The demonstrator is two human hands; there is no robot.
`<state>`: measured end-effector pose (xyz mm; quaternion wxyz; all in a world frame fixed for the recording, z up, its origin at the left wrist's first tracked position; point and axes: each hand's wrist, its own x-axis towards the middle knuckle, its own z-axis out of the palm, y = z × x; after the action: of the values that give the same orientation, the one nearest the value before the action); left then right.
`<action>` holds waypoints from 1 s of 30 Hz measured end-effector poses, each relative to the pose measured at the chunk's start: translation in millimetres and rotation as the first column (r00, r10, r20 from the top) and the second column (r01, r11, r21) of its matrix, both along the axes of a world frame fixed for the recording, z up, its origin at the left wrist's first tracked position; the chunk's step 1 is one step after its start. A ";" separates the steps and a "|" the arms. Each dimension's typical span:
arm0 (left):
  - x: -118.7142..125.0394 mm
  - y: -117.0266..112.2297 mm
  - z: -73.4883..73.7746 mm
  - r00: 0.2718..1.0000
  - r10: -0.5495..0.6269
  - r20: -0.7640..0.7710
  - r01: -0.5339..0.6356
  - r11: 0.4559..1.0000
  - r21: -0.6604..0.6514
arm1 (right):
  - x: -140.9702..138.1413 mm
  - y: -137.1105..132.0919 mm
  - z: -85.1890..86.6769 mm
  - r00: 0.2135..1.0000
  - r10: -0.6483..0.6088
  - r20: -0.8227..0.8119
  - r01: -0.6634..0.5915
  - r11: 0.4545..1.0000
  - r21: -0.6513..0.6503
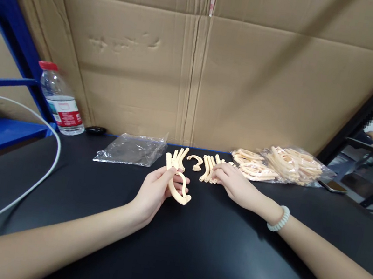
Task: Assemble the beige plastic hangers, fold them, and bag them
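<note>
My left hand (153,191) is closed around cream-coloured curved rod pieces (176,193), held above the table; their lower ends meet in a rounded loop. My right hand (236,183) reaches to the right end of a row of similar curved rods (207,169). Its fingers are bent and pressed together on a rod there, and they partly hide that end of the row. Behind my left fingertips lies another small group of rods (179,157). Between the two groups are a few separate curved pieces (196,161).
Clear plastic bags of cream pieces (287,165) lie at the back right, near a phone (334,186). A flat clear bag (131,149) lies back left, by a water bottle (63,101) and a black object (95,130). A white cable (52,170) crosses the left side. Cardboard (131,64) walls the back.
</note>
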<state>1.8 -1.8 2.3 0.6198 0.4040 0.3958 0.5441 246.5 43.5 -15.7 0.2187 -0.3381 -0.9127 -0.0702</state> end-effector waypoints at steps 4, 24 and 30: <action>-0.1 0.0 -0.2 1.000 -0.004 -0.002 0.005 1.000 0.006 | 4.0 4.4 -1.6 1.000 0.013 0.000 -0.013 1.000 0.019; -0.6 -0.5 -2.8 0.993 -0.075 -0.089 0.083 0.992 0.095 | -8.6 -12.4 7.5 0.994 -0.063 -0.090 0.071 0.993 0.092; 0.5 -1.7 -7.0 0.975 -0.094 -0.203 0.127 0.979 0.157 | -41.6 -51.5 19.0 0.970 0.242 -0.022 -0.222 0.922 0.318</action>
<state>2.3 -3.5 -4.7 0.5708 0.5279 0.3838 0.4982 204.9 -8.1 3.3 0.3042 -0.1906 -0.9164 -0.1772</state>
